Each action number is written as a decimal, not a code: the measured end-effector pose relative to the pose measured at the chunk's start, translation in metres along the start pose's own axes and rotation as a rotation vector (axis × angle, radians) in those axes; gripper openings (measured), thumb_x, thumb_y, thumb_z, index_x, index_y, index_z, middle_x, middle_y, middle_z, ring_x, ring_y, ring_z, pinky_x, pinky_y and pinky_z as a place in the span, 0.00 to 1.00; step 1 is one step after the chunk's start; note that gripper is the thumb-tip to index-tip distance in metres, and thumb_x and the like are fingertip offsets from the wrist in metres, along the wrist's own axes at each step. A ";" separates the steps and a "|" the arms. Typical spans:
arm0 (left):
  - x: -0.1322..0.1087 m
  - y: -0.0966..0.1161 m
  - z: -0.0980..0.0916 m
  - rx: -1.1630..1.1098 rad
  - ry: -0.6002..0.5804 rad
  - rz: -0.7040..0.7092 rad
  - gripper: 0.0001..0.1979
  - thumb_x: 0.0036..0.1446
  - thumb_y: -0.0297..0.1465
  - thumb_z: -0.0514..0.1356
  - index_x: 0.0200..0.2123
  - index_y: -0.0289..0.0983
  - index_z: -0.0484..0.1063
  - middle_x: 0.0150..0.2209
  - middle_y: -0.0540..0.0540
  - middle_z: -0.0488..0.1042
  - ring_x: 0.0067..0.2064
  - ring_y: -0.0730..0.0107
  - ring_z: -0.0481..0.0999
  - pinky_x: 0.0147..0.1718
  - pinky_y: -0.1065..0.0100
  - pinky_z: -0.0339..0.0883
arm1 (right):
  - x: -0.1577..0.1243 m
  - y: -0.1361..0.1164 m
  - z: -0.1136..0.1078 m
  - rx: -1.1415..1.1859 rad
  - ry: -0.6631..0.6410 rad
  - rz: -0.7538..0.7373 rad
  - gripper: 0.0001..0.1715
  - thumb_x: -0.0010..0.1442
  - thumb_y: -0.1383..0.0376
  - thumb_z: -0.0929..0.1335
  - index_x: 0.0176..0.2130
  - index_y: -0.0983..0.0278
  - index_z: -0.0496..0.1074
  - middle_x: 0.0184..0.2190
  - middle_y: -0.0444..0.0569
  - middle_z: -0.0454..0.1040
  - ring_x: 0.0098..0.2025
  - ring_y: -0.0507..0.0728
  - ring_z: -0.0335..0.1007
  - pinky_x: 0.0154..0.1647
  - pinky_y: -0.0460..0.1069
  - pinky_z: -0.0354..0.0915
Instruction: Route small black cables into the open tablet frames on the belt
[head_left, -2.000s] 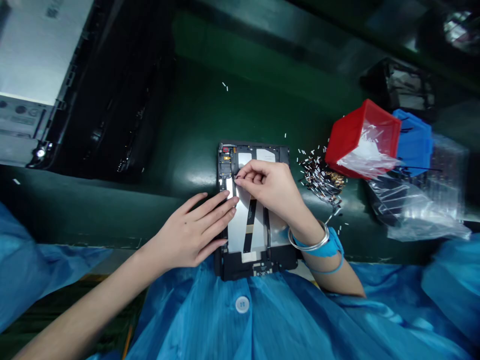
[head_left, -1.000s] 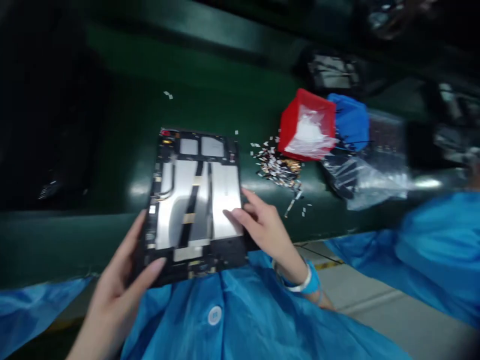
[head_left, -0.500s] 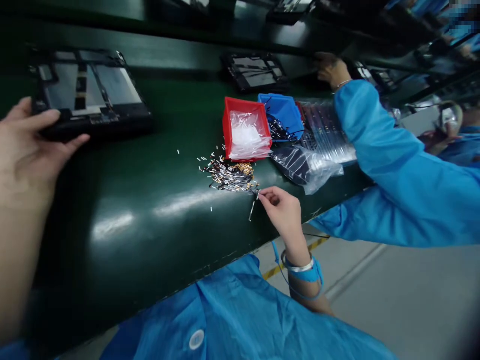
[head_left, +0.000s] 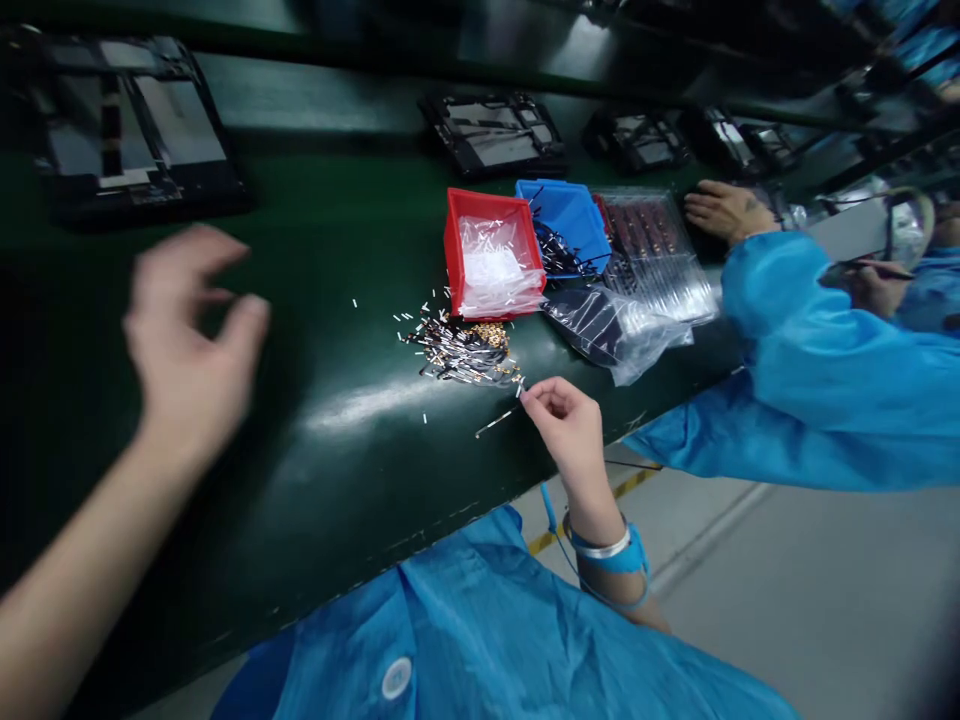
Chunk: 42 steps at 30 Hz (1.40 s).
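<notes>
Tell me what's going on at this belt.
The person's right hand pinches a thin strip beside a loose pile of small strips on the green conveyor belt. Their blurred left hand is raised over the belt, holding nothing visible, near an opened tablet frame. A red bin and blue bin sit behind the pile; a co-worker's hand rests further along.

My left hand is raised and blurry, its fingers loosely spread. My right hand is pinched together at the fingertips, with a metal bangle and blue strap around the wrist.
</notes>
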<state>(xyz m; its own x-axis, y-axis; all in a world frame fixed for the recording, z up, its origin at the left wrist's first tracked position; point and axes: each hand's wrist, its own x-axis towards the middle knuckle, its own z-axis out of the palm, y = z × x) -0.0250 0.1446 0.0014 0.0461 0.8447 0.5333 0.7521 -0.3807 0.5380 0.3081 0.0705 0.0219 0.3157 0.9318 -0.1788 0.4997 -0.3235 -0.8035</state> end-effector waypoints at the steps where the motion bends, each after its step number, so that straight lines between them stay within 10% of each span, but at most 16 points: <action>1: -0.011 0.039 0.010 -0.052 -0.066 0.074 0.13 0.62 0.30 0.56 0.50 0.34 0.69 0.51 0.41 0.71 0.54 0.59 0.71 0.50 0.57 0.72 | -0.007 0.003 0.004 0.076 0.013 -0.005 0.13 0.49 0.55 0.66 0.25 0.64 0.67 0.16 0.39 0.60 0.19 0.49 0.54 0.22 0.45 0.51; 4: -0.050 0.124 0.041 -0.068 -0.396 0.352 0.11 0.63 0.30 0.55 0.46 0.33 0.71 0.46 0.42 0.75 0.46 0.63 0.75 0.42 0.63 0.73 | -0.030 0.008 0.017 0.079 0.006 -0.016 0.14 0.51 0.55 0.65 0.25 0.63 0.67 0.15 0.39 0.61 0.19 0.49 0.54 0.22 0.45 0.51; 7: -0.081 0.148 0.062 0.068 -0.406 0.565 0.13 0.62 0.24 0.52 0.47 0.28 0.72 0.45 0.40 0.76 0.46 0.61 0.74 0.42 0.63 0.69 | -0.044 0.012 0.021 -0.135 -0.005 -0.056 0.14 0.53 0.56 0.65 0.23 0.63 0.68 0.15 0.39 0.62 0.18 0.49 0.55 0.22 0.45 0.51; 15: -0.081 0.127 0.060 0.172 -0.398 0.762 0.17 0.61 0.19 0.48 0.48 0.30 0.73 0.48 0.39 0.74 0.48 0.61 0.73 0.45 0.63 0.63 | -0.007 0.037 -0.010 -0.354 0.297 -0.331 0.08 0.58 0.65 0.66 0.33 0.63 0.75 0.23 0.43 0.69 0.25 0.52 0.62 0.29 0.47 0.58; 22: -0.092 0.140 0.059 0.065 -0.527 0.770 0.22 0.61 0.24 0.45 0.54 0.30 0.68 0.58 0.43 0.68 0.59 0.60 0.65 0.55 0.60 0.57 | 0.020 0.046 -0.018 -0.385 0.129 -0.672 0.08 0.60 0.67 0.67 0.32 0.62 0.76 0.28 0.46 0.73 0.33 0.54 0.67 0.34 0.48 0.62; 33: -0.101 0.143 0.066 0.102 -0.558 0.788 0.20 0.65 0.32 0.48 0.55 0.31 0.68 0.59 0.44 0.66 0.60 0.61 0.64 0.54 0.62 0.58 | -0.005 0.035 -0.012 -0.416 0.216 -0.455 0.10 0.58 0.64 0.69 0.25 0.64 0.72 0.21 0.42 0.66 0.25 0.50 0.60 0.27 0.47 0.56; 42: -0.098 0.147 0.063 0.145 -0.528 0.705 0.21 0.67 0.33 0.45 0.54 0.31 0.70 0.59 0.42 0.67 0.56 0.61 0.68 0.50 0.63 0.59 | 0.009 0.043 -0.035 -0.179 0.035 -0.460 0.04 0.56 0.69 0.69 0.32 0.64 0.77 0.25 0.43 0.69 0.25 0.49 0.59 0.27 0.46 0.57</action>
<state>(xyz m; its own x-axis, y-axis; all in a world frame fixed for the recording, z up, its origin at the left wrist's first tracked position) 0.1223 0.0300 -0.0131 0.7993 0.5089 0.3196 0.5084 -0.8562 0.0919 0.3605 0.0589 0.0052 0.0558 0.9796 0.1933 0.7232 0.0938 -0.6842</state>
